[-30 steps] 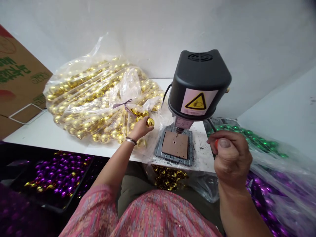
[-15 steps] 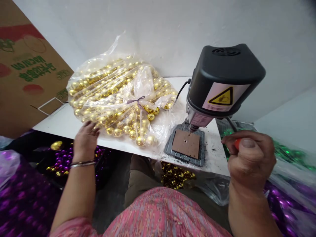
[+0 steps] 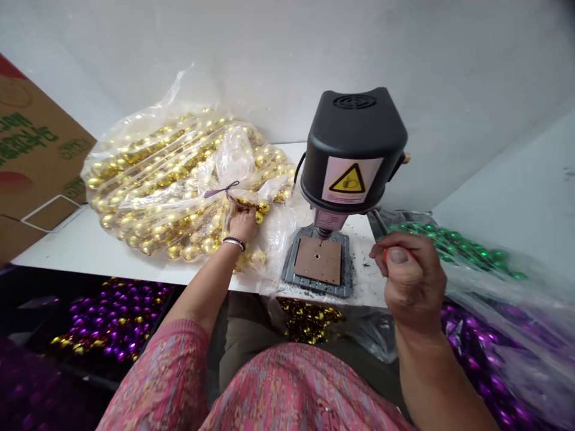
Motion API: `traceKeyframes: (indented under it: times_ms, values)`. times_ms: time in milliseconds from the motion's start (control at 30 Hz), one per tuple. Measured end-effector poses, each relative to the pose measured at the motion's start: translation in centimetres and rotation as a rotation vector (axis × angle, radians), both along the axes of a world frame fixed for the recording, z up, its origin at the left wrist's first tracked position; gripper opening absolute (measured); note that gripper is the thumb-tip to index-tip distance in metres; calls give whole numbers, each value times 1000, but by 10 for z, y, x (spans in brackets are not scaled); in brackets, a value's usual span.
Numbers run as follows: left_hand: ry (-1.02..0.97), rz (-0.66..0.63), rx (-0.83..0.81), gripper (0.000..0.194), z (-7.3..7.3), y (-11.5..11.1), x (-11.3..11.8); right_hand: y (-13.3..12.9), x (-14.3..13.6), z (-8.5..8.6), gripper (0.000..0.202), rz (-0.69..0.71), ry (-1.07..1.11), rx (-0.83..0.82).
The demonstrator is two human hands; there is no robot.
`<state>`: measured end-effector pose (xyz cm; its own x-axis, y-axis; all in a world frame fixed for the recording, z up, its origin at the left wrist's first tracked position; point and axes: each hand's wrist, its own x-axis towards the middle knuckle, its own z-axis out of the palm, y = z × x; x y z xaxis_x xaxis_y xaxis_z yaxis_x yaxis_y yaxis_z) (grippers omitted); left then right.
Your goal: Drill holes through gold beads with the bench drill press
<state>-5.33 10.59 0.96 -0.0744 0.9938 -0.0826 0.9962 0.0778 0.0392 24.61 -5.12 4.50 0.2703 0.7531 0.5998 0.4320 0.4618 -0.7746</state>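
Observation:
A clear plastic bag (image 3: 162, 179) full of gold balls lies on the white table, with a dark tie round its gathered part. My left hand (image 3: 244, 226) is closed at the bag's opening, on gold balls (image 3: 261, 209) that show past its fingers. My right hand (image 3: 411, 272) is wrapped round a red knob (image 3: 392, 254) on the lever of a black press drill (image 3: 354, 149). Under the drill's tip, a brown plate (image 3: 318, 260) with a small hole rests on the grey base (image 3: 344, 281).
A cardboard box (image 3: 40, 161) stands at the left. Purple and gold balls (image 3: 117, 317) fill a dark container below the table's left edge. Bagged green balls (image 3: 467, 248) and purple balls (image 3: 476, 347) lie at the right. Dark crumbs are scattered round the drill base.
My left hand has moved right, from the bag's lower left edge to its opening, and has closed on gold balls. The view has shifted right. My right hand stays on the knob.

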Motion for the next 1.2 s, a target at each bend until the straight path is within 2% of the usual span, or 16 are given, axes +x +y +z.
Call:
traceKeyframes:
  times_ms: [67, 133, 233, 300, 367, 433, 500, 567, 667, 767, 900, 1033, 1200]
  values:
    - [-20, -41, 22, 48, -2, -2, -3, 1, -1, -2, 28, 3, 31, 13]
    - [-146, -105, 103, 49, -1, -9, -3, 1, -2, -2, 30, 0, 46, 15]
    - [-632, -174, 172, 48, 3, -29, 4, 2, -4, -1, 31, 5, 40, 3]
    - [-1069, -187, 61, 50, 5, -49, 13, 2, -5, 2, 32, 12, 47, 11]
    - [-1455, -169, -136, 61, 3, -69, 24, 1, -6, 6, 30, 12, 55, 33]
    - [-1727, -107, -313, 72, -4, -86, 36, 1, -6, 12, 29, 1, 33, 58]
    - [-1874, -49, -408, 77, -12, -97, 49, 0, -6, 22, 29, -20, -5, 72]
    - [-1882, -34, -415, 77, -21, -101, 60, 1, -6, 36, 31, -48, -33, 69]
    - [-1655, -62, -315, 70, -27, -100, 72, 8, -7, 63, 37, -88, -48, 60]
    - [-1401, -93, -238, 62, -27, -96, 80, 25, -7, 93, 41, -127, -57, 44]
    - [-1313, -106, -280, 62, -22, -91, 88, 56, -3, 124, 37, -177, -50, -103]
    - [-1257, -114, -293, 58, -19, -87, 93, 81, 5, 136, 42, -100, 23, -170]
    - [-1111, -110, -291, 61, -20, -82, 94, 88, 12, 134, 45, -6, 44, -144]
